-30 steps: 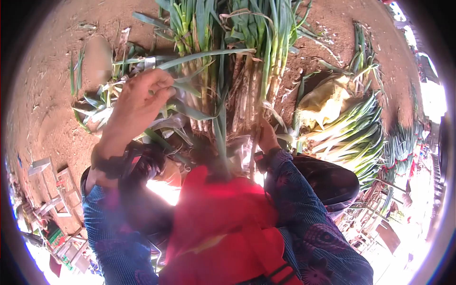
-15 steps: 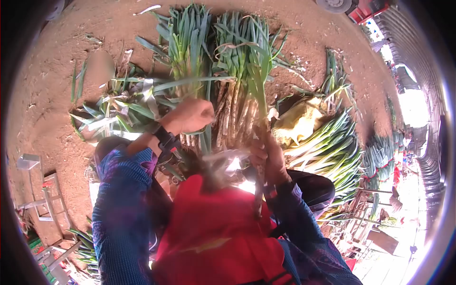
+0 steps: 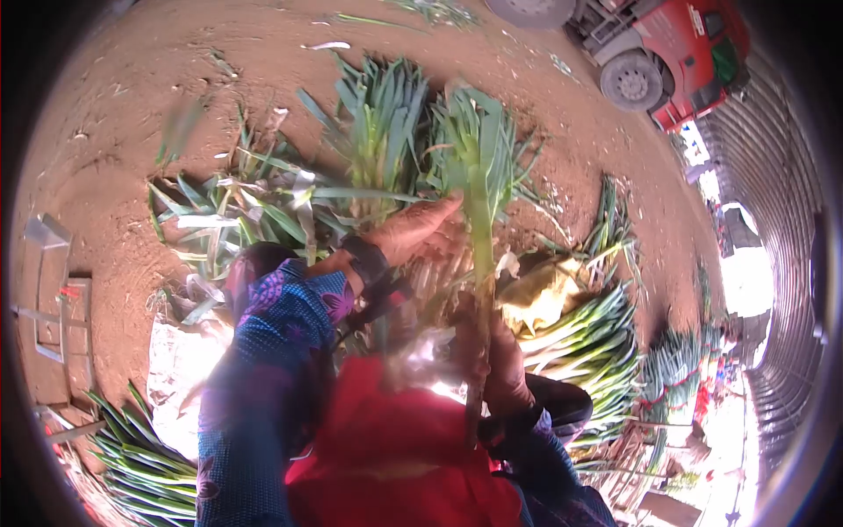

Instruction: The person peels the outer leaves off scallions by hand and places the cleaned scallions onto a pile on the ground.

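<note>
Our right hand grips one green onion, brownish below, green above; our left hand is near, fingers extended.

Produce-handling yard, apparently: bare earth floor, ribbed sheeting, red truck nearby, long green onions heaped on ground.

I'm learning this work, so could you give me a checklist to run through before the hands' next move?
1. Right hand holds the stalk: ok.
2. Stalk's leafy end points away from the body: ok.
3. Left hand touches the stalk: cannot tell, blurred.
4. Stalk's lower end clean: cannot tell, too blurred.
5. Ground on the left free of loose leaves: not ok, they lie heaped there.
</note>
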The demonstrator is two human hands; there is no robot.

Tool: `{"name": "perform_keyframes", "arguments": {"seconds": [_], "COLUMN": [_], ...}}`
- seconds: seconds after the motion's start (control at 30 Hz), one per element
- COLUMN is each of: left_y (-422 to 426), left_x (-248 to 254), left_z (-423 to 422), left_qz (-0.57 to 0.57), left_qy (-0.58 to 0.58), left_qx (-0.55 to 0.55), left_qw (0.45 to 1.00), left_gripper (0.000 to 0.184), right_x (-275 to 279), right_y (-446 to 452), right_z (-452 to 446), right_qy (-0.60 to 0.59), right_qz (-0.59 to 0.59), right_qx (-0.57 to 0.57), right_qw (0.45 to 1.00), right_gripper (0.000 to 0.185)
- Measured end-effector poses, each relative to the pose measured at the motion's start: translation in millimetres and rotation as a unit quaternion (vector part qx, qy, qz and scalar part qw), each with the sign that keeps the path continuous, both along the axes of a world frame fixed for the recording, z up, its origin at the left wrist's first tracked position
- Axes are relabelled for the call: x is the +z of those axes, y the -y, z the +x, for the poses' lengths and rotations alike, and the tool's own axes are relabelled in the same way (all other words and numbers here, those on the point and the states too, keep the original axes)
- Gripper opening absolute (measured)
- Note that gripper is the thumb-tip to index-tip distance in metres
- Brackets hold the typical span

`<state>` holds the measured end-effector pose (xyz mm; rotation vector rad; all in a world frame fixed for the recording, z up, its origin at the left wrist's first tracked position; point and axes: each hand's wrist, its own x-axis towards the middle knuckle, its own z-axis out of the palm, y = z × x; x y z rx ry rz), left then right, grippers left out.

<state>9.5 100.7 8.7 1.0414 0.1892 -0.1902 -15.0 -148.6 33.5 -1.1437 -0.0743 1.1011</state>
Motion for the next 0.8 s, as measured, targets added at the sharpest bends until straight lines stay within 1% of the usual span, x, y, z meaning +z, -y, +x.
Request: {"name": "perform_keyframes", "arguments": {"seconds": [0.03,0.07,0.13,0.17,0.2,0.27,0.3,0.33,0.37,0.4,0.43,0.47,0.5,0.53,0.57,0.6,0.67,0.7,0.77,0.8], "left_y": [-3,-4,-9,-17,-22,-33,-40,-48,-54,-60,-67,-70,-74,-76,-78,-72,-64,-67,-49,-43], "left_x": [1,2,26,36,37,35,38,40,40,38,33,27,19,11,3,2,11,-2,16,22], "left_z": [1,3,-8,-16,-19,-18,-20,-25,-29,-32,-33,-33,-33,-36,-37,-41,-55,-51,-63,-66], "left_qz": [-0.058,-0.084,-0.129,-0.148,-0.146,-0.136,-0.134,-0.103,-0.074,-0.048,-0.039,-0.018,0.003,0.021,0.032,0.044,0.053,0.062,0.056,0.053], "left_qy": [-0.005,0.030,0.100,0.131,0.145,0.180,0.169,0.163,0.156,0.144,0.122,0.119,0.114,0.103,0.121,0.070,0.068,0.086,0.098,0.105], "left_qx": [0.020,0.048,0.104,0.109,0.131,0.177,0.207,0.233,0.259,0.281,0.293,0.304,0.315,0.324,0.303,0.330,0.281,0.236,0.167,0.134], "left_qw": [0.998,0.995,0.981,0.974,0.970,0.958,0.954,0.953,0.950,0.947,0.947,0.945,0.942,0.940,0.945,0.940,0.956,0.966,0.980,0.984], "left_gripper": [0.057,0.054,0.048,0.043,0.042,0.040,0.038,0.038,0.039,0.039,0.038,0.037,0.037,0.036,0.038,0.041,0.041,0.041,0.041,0.042], "right_x": [2,4,6,3,1,-6,-17,-27,-35,-43,-54,-72,-90,-93,-83,-71,-19,-2,36,45], "right_y": [-1,-3,-13,-16,-23,-45,-51,-59,-68,-77,-82,-82,-81,-79,-81,-83,-112,-125,-135,-136], "right_z": [-3,-5,-7,-6,-4,2,13,23,30,38,44,59,74,83,90,96,100,97,89,85], "right_qy": [0.008,0.016,-0.041,-0.066,-0.090,-0.021,0.035,0.089,0.234,0.375,0.489,0.571,0.647,0.569,0.656,0.735,0.722,0.443,0.458,0.446], "right_qz": [0.002,0.004,-0.007,-0.022,-0.036,-0.008,0.020,0.048,0.044,0.035,0.011,-0.021,-0.048,-0.068,-0.070,-0.081,-0.057,-0.046,0.003,-0.017], "right_qx": [0.019,0.037,0.022,0.007,-0.007,0.020,0.060,0.097,0.136,0.153,0.164,0.200,0.227,0.174,0.149,0.112,0.070,0.024,0.051,0.051], "right_qw": [1.000,0.999,0.999,0.998,0.995,1.000,0.997,0.990,0.962,0.914,0.857,0.796,0.726,0.800,0.737,0.664,0.686,0.895,0.888,0.893], "right_gripper": [0.069,0.068,0.061,0.057,0.054,0.036,0.033,0.031,0.025,0.020,0.020,0.025,0.034,0.034,0.034,0.034,0.038,0.043,0.059,0.062]}}
